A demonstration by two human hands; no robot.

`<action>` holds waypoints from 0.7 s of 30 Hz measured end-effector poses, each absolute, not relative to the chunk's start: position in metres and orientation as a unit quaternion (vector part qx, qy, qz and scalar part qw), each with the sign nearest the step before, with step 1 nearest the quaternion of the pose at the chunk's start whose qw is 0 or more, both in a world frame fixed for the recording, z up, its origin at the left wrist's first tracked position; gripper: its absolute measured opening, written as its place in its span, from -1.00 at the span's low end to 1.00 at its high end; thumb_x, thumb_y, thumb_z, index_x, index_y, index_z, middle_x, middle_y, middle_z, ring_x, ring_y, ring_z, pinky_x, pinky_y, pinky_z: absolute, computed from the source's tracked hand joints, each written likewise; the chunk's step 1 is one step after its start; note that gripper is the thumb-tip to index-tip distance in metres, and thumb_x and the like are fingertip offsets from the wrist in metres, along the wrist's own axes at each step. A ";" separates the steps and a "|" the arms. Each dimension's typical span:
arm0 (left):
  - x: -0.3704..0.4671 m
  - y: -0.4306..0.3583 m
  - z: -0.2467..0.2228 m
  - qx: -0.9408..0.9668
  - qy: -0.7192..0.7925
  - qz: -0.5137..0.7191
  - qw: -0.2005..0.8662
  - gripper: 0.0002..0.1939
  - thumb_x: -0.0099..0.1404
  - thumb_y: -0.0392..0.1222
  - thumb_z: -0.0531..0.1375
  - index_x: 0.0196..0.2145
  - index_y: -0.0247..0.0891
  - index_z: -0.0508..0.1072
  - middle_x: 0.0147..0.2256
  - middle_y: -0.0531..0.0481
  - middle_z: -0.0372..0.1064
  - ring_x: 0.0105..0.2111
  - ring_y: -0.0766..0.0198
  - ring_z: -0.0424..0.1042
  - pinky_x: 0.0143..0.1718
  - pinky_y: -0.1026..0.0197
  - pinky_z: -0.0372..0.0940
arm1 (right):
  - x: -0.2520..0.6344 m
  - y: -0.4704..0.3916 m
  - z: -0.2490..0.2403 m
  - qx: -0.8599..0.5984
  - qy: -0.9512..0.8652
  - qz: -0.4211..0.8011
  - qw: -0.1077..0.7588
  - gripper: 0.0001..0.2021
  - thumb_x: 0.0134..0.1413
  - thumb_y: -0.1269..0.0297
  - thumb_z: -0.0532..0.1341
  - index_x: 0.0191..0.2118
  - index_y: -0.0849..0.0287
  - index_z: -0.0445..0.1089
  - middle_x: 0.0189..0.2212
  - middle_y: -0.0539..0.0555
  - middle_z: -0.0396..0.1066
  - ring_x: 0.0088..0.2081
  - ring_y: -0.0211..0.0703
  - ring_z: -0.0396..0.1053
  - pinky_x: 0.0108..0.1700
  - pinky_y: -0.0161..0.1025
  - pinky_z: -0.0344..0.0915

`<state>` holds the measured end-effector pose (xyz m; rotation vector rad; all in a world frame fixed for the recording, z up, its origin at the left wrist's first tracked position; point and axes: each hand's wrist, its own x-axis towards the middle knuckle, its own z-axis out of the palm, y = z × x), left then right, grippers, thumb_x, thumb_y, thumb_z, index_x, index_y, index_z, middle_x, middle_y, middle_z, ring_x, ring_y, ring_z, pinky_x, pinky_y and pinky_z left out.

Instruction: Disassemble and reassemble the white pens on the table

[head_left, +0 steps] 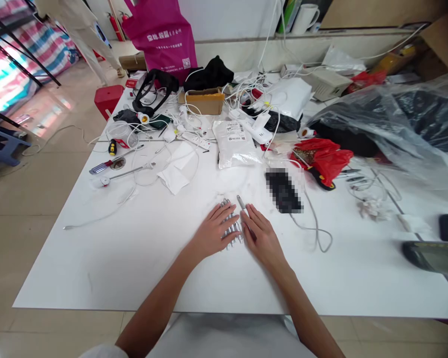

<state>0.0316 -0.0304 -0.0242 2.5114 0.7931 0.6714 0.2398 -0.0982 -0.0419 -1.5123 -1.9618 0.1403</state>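
Observation:
Several silver metal rods (232, 228), slim and pen-shaped, lie side by side on the white table in front of me. My left hand (213, 229) rests over them with its fingers spread, covering part of the row. Just to the right of the row, one more silver pen-shaped rod (241, 201) lies at a slant, its rounded grey end pointing away from me. My right hand (260, 233) is closed around its near part, the fingers pressed together and hiding the rest of the rod.
Right of my hands lies a dark pixelated object (283, 191) with a grey cable. Behind are a white plastic packet (236, 144), a red bag (324, 159) and tangled white cables. Screwdrivers (106, 165) lie at left. A person (85, 35) stands beyond the table.

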 end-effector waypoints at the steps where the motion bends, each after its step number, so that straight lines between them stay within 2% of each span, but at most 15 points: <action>1: 0.032 -0.030 -0.024 0.903 0.285 0.242 0.210 -0.51 0.53 0.02 0.12 0.32 -0.16 0.33 0.42 -0.16 0.16 0.48 0.03 0.03 0.48 -0.23 0.04 | 0.240 -0.098 -0.041 -0.577 -0.747 0.055 0.325 -0.42 0.42 0.40 0.13 0.47 0.02 0.12 0.43 0.17 0.19 0.46 0.12 0.12 0.34 0.25 0.35; 16: 0.032 -0.030 -0.024 0.899 0.288 0.240 0.228 -0.52 0.52 0.01 0.14 0.32 -0.13 0.34 0.42 -0.13 0.16 0.48 0.03 0.04 0.49 -0.24 0.04 | 0.240 -0.098 -0.041 -0.577 -0.741 0.069 0.335 -0.41 0.41 0.38 0.12 0.48 -0.01 0.11 0.42 0.16 0.20 0.44 0.15 0.15 0.32 0.32 0.35; 21: 0.032 -0.029 -0.026 0.892 0.284 0.264 0.232 -0.51 0.52 -0.01 0.14 0.32 -0.15 0.32 0.39 -0.16 0.22 0.47 0.04 0.06 0.48 -0.24 0.05 | 0.241 -0.098 -0.041 -0.576 -0.740 0.058 0.342 -0.40 0.41 0.38 0.14 0.48 -0.01 0.11 0.41 0.16 0.21 0.44 0.13 0.16 0.32 0.25 0.37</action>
